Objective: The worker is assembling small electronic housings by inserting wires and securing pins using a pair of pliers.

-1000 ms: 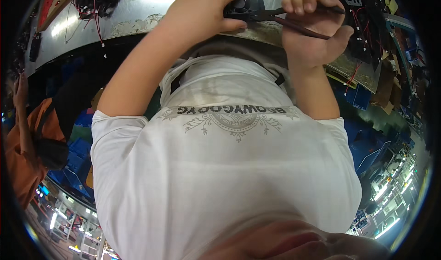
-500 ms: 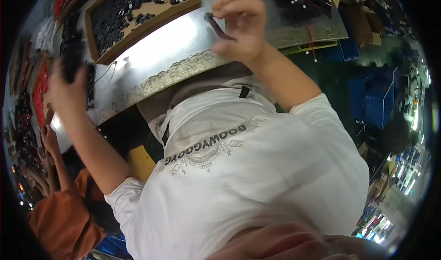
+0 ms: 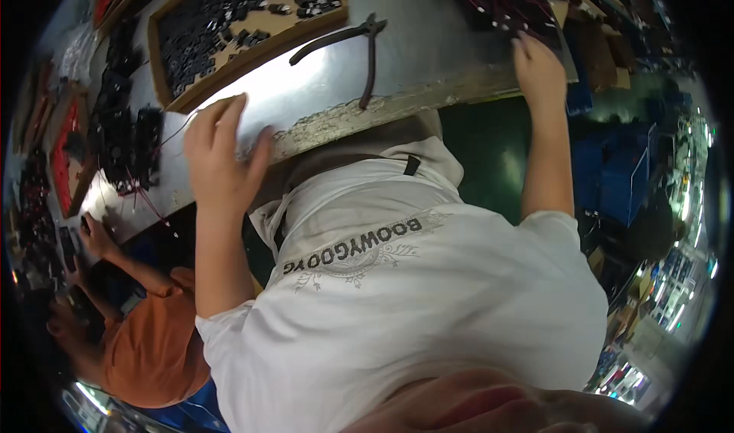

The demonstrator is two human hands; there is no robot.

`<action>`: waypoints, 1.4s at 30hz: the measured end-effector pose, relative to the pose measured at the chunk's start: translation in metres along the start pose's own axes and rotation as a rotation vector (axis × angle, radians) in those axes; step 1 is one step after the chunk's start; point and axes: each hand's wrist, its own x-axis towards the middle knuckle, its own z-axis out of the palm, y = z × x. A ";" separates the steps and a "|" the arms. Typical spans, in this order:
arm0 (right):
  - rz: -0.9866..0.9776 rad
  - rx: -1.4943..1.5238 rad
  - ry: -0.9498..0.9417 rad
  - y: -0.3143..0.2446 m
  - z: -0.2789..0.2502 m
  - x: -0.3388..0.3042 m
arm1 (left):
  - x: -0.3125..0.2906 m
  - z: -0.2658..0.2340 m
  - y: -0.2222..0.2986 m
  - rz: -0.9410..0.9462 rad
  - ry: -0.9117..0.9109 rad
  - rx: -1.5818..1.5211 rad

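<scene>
My left hand hovers by the table's near edge, fingers spread, nothing in it. A thin dark wire passes close behind its fingers. At the right end of the table, my right hand has its fingertips pinched together beside a pile of black parts with red wires and small white connectors. What the pinch holds, if anything, is too small to make out. Between the hands lie dark-handled pliers on the metal tabletop, handles apart, one reaching to the near edge.
A cardboard tray of small black parts stands at the back left. Left of it, black housings with wires are heaped near a red-filled box. A co-worker in an orange shirt works at the left. Blue bins stand at right.
My right hand has put down the pliers and moved right to the wired parts. The left hand has let go of a black part at the left heap and come back right.
</scene>
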 end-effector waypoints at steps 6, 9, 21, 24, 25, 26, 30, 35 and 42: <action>-0.475 0.641 0.282 -0.143 -0.067 -0.015 | 0.036 0.008 0.077 0.225 0.066 -0.497; -0.456 1.279 0.010 -0.185 -0.077 -0.023 | 0.048 0.015 0.092 0.223 0.178 -0.430; -0.647 0.425 -0.351 -0.279 0.062 0.153 | 0.022 0.008 0.027 -0.174 -0.385 -0.117; -0.554 0.512 -0.417 -0.268 0.073 0.142 | 0.017 0.001 0.019 -0.164 -0.278 -0.099; -0.489 0.643 -0.391 -0.261 0.068 0.127 | 0.014 -0.002 0.014 -0.196 -0.271 -0.098; -0.420 0.771 -0.365 -0.251 0.061 0.111 | 0.012 -0.002 0.010 -0.227 -0.251 -0.108; -0.360 0.890 -0.387 -0.230 0.012 0.048 | 0.005 0.005 0.003 -0.240 -0.147 -0.174; -0.630 0.618 -0.541 -0.214 0.016 0.028 | 0.012 0.005 0.007 -0.206 -0.216 -0.186; -0.026 1.300 -0.826 -0.206 0.020 0.024 | 0.015 -0.001 0.017 -0.208 -0.237 -0.235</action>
